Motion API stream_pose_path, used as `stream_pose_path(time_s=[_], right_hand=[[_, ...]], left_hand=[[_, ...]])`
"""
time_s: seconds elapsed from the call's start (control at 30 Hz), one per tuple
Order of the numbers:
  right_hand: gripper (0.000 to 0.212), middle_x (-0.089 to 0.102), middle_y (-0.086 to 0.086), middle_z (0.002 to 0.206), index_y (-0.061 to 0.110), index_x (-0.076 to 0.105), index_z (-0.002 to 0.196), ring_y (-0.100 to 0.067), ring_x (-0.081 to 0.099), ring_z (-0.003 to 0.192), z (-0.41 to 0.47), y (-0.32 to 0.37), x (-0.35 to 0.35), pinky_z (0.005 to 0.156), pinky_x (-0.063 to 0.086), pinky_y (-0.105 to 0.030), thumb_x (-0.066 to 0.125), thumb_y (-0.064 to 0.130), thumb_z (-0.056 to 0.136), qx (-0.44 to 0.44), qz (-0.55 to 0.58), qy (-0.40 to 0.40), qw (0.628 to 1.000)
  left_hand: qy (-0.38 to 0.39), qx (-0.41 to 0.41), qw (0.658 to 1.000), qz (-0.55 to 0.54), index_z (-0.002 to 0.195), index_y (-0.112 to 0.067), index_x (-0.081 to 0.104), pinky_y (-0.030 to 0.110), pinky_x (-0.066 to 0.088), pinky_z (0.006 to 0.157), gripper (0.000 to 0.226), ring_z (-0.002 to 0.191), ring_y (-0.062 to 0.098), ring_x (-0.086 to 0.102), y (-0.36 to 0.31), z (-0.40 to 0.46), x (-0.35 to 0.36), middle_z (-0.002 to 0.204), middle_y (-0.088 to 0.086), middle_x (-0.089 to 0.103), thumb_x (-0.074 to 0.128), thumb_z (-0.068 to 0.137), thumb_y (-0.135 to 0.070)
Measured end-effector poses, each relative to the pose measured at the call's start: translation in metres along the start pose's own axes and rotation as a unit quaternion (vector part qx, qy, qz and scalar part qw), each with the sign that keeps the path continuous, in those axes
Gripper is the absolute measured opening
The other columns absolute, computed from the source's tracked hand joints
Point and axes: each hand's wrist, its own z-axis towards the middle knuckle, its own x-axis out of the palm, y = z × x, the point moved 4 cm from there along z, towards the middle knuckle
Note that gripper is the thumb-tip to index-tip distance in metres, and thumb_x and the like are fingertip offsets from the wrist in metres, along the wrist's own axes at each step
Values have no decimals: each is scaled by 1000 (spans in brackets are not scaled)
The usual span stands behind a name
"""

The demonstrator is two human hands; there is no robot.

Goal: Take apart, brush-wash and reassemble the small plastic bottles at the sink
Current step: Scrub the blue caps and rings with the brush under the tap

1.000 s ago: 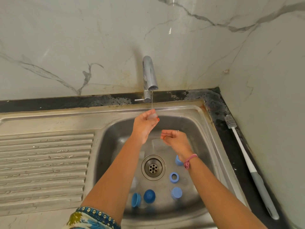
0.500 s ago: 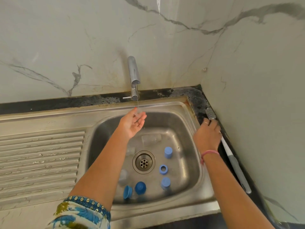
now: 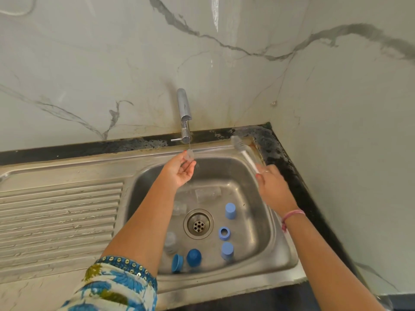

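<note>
My left hand (image 3: 180,170) pinches a small clear plastic piece (image 3: 190,154) under the thin stream from the tap (image 3: 184,113). My right hand (image 3: 272,188) grips the white handle of the bottle brush (image 3: 243,151) over the sink's right rim, its grey bristle head pointing up toward the back corner. In the sink basin (image 3: 258,223) lie several blue caps, among them a tall one (image 3: 230,211), a ring-shaped one (image 3: 224,233) and a dark round one (image 3: 194,257). Clear bottle bodies (image 3: 207,194) lie near the drain (image 3: 198,223).
A ribbed steel drainboard (image 3: 58,218) stretches to the left of the basin. A black counter strip (image 3: 298,182) runs along the right wall and the back. Marble walls close the corner behind and to the right.
My right hand left the basin, reached to the counter at the right, took the brush and lifted it over the sink rim. My left hand stays under the tap.
</note>
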Motion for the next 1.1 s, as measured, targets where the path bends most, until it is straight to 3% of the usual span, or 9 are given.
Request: stream_pose_path(time_s=[0.17,0.4,0.57,0.7,0.8,0.87,0.93,1.0,1.1], right_hand=[[43,53,-4,114,30,36,147,-26,59,91,0,56,12,81,50,-42,33,25,104,-134,-30,72,988],[43,57,-2,109,36,33,147,-26,61,92,6,64,28,75,47,-35,34,30,104,-123,-86,61,987],[32,62,-4,116,22,51,131,-27,61,100,15,61,31,85,50,-40,36,28,103,-74,22,58,995],[32,60,-6,109,18,51,129,-25,61,94,18,63,33,76,48,-33,34,29,104,-103,-61,54,991],[34,60,-8,95,13,56,130,-25,62,80,17,66,35,62,52,-35,53,21,97,-146,-145,12,978],[43,59,-6,80,11,68,117,-23,60,62,15,67,39,43,49,-33,78,11,75,-167,-181,-16,969],[48,58,-6,73,9,72,108,-21,56,51,15,70,40,36,42,-29,85,7,61,-182,-209,-40,960],[39,60,-6,80,12,68,115,-24,60,56,13,83,40,41,41,-31,76,13,76,-182,-218,-10,959],[26,61,-8,97,15,56,119,-32,63,80,12,94,47,59,40,-36,38,24,103,-99,-65,77,990]], left_hand=[[4,20,1000,-10,96,-6,62,25,53,76,7,76,15,62,-8,-1,5,79,7,68,65,89,-9],[0,36,999,4,107,-3,59,31,53,80,27,86,18,64,-12,9,6,94,9,66,70,89,-19],[9,47,999,-21,104,-1,59,37,54,92,23,87,23,65,-14,18,6,93,15,64,69,89,-16],[21,37,999,18,103,0,60,42,53,95,23,96,26,66,-13,24,6,100,16,65,72,86,-10],[22,49,995,81,97,-2,59,43,49,99,12,104,29,64,-14,27,7,104,18,64,67,88,-7],[15,56,990,126,95,-3,58,46,43,105,3,107,30,59,-14,28,7,99,15,62,59,94,-6],[11,55,987,149,94,-5,56,48,40,106,7,103,29,58,-13,28,7,95,13,60,51,97,-6],[5,53,988,147,97,-4,52,46,44,99,9,90,27,60,-10,30,8,90,12,57,44,98,-6],[-30,50,993,106,92,-7,46,36,46,74,14,75,25,58,-8,34,9,82,12,49,34,98,-10]])
